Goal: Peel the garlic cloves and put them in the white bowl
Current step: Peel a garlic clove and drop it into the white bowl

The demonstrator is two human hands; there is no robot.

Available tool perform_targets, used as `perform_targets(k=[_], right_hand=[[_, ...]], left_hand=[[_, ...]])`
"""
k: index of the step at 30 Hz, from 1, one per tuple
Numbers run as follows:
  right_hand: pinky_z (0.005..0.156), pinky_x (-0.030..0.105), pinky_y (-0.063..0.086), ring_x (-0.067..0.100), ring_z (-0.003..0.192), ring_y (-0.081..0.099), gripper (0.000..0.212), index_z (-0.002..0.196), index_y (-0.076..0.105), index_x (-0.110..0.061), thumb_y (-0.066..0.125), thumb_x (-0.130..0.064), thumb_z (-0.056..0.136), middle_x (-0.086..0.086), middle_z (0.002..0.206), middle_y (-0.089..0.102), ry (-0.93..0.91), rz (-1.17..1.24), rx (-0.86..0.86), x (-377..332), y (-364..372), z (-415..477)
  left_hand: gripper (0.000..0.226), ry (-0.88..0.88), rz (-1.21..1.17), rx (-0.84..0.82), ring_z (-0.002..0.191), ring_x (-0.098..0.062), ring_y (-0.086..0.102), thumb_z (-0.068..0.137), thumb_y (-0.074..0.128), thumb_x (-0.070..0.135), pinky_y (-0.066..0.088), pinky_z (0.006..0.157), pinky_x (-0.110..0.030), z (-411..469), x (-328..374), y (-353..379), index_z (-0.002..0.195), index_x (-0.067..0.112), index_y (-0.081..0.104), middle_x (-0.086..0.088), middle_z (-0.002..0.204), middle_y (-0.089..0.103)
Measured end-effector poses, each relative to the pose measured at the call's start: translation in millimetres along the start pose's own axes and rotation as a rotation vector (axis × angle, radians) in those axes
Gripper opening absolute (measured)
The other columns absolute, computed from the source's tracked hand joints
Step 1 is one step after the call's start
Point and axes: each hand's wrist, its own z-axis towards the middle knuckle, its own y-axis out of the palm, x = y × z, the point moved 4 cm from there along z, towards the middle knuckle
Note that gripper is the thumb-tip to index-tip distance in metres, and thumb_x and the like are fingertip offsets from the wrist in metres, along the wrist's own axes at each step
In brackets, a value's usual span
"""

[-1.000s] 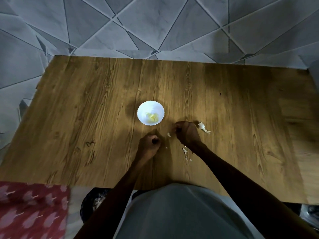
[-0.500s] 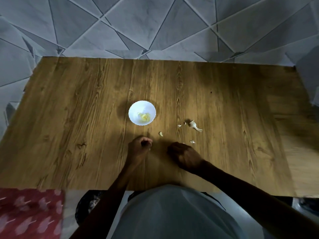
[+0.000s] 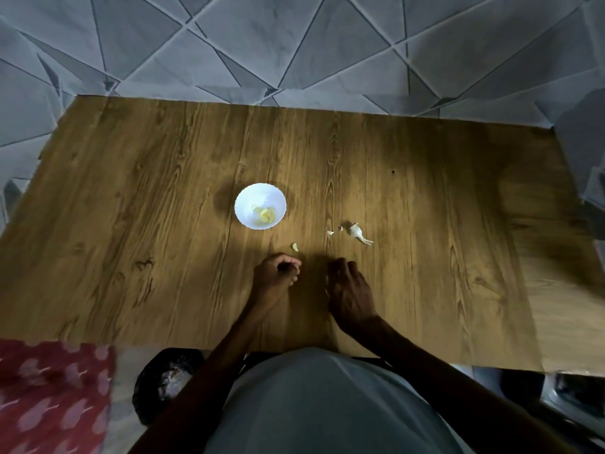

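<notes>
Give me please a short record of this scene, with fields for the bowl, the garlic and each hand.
bowl: white bowl, upright on the wooden table, peeled cloves inside
loose clove: on the table, apart from the bowl
garlic scraps: on the table, right of the bowl
left hand: fingers curled, contents hidden
right hand: fingers bent downward, grip unclear

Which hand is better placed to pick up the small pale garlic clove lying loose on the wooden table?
Left, probably: the left hand sits just short of the pale garlic clove and nearer the white bowl; the right hand lies farther off.
</notes>
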Motion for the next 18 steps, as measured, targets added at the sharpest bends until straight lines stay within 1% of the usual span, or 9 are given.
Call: perform_targets(k=[2,5,6,8,10,13,15,17,18], right_hand=[[0.068,0.039,0.057,0.033,0.096,0.056,0.041,0.114,0.063,0.000,0.071,-0.008,0.075,0.017,0.120,0.055,-0.042,0.007,-0.037,-4.2,-0.8,-5.2],[0.069,0.039,0.059,0.034,0.113,0.053,0.050,0.124,0.060,-0.006,0.075,-0.016,0.078,0.015,0.133,0.052,-0.105,0.067,-0.029,2.2,-5.7,-8.6],[0.070,0.038,0.059,0.034,0.117,0.052,0.049,0.127,0.058,-0.009,0.073,-0.018,0.081,0.014,0.136,0.051,-0.138,0.074,-0.020,4.5,-6.9,-10.2],[0.068,0.038,0.059,0.034,0.119,0.053,0.039,0.126,0.060,-0.011,0.059,-0.020,0.088,0.015,0.137,0.052,-0.223,0.050,0.025,7.6,-5.3,-15.1],[0.061,0.036,0.059,0.033,0.109,0.061,0.037,0.119,0.067,-0.006,0.044,-0.021,0.093,0.016,0.129,0.059,-0.336,0.053,0.095,8.5,-4.4,-19.3],[0.050,0.032,0.055,0.030,0.088,0.067,0.042,0.100,0.072,-0.001,0.035,-0.021,0.098,0.017,0.109,0.068,-0.506,0.045,0.176,10.4,-7.2,-18.7],[0.048,0.034,0.052,0.030,0.079,0.065,0.033,0.090,0.071,-0.002,0.041,-0.015,0.094,0.015,0.096,0.068,-0.576,-0.021,0.176,12.4,-8.6,-11.1],[0.051,0.034,0.051,0.030,0.076,0.063,0.017,0.087,0.070,-0.003,0.054,-0.009,0.087,0.014,0.089,0.067,-0.609,-0.083,0.162,10.2,-9.6,-1.5],[0.054,0.034,0.051,0.029,0.075,0.063,0.010,0.087,0.070,-0.003,0.063,-0.007,0.080,0.014,0.087,0.067,-0.594,-0.125,0.138,9.4,-11.1,4.2]], left_hand=[[0.015,-0.010,-0.012,0.012,0.066,-0.011,0.065,0.091,0.059,0.001,0.053,0.062,-0.024,-2.3,0.4,-0.7,0.091,0.010,0.071,-0.004,0.078,0.071],[0.016,-0.015,-0.041,0.026,0.068,-0.012,0.068,0.091,0.060,0.004,0.055,0.064,-0.025,-6.8,-0.5,-5.5,0.089,0.015,0.071,-0.001,0.077,0.072],[0.014,-0.024,-0.050,0.032,0.068,-0.011,0.068,0.091,0.060,0.005,0.055,0.065,-0.025,-8.5,-1.0,-6.8,0.090,0.014,0.071,-0.001,0.077,0.072],[0.011,-0.053,-0.080,0.046,0.069,-0.012,0.069,0.092,0.061,0.007,0.055,0.066,-0.024,-12.1,-3.3,-6.4,0.092,0.012,0.071,-0.001,0.078,0.073],[0.010,-0.101,-0.164,0.044,0.071,-0.014,0.068,0.093,0.060,0.009,0.055,0.067,-0.025,-15.1,-5.5,-2.5,0.094,0.011,0.070,-0.003,0.081,0.073],[0.011,-0.226,-0.407,0.028,0.074,-0.018,0.068,0.096,0.058,0.008,0.055,0.068,-0.025,-22.8,-6.0,4.5,0.095,0.008,0.069,-0.008,0.085,0.072],[0.015,-0.281,-0.496,0.013,0.083,-0.021,0.069,0.097,0.055,0.009,0.056,0.074,-0.027,-28.5,-4.2,8.8,0.101,0.007,0.069,-0.011,0.092,0.072],[0.018,-0.300,-0.559,-0.004,0.091,-0.022,0.068,0.099,0.051,0.012,0.055,0.080,-0.030,-33.4,-2.9,13.0,0.107,0.006,0.067,-0.012,0.099,0.072],[0.020,-0.312,-0.581,-0.010,0.092,-0.022,0.068,0.100,0.050,0.013,0.054,0.082,-0.031,-34.3,-3.0,14.6,0.109,0.006,0.066,-0.012,0.101,0.071]])
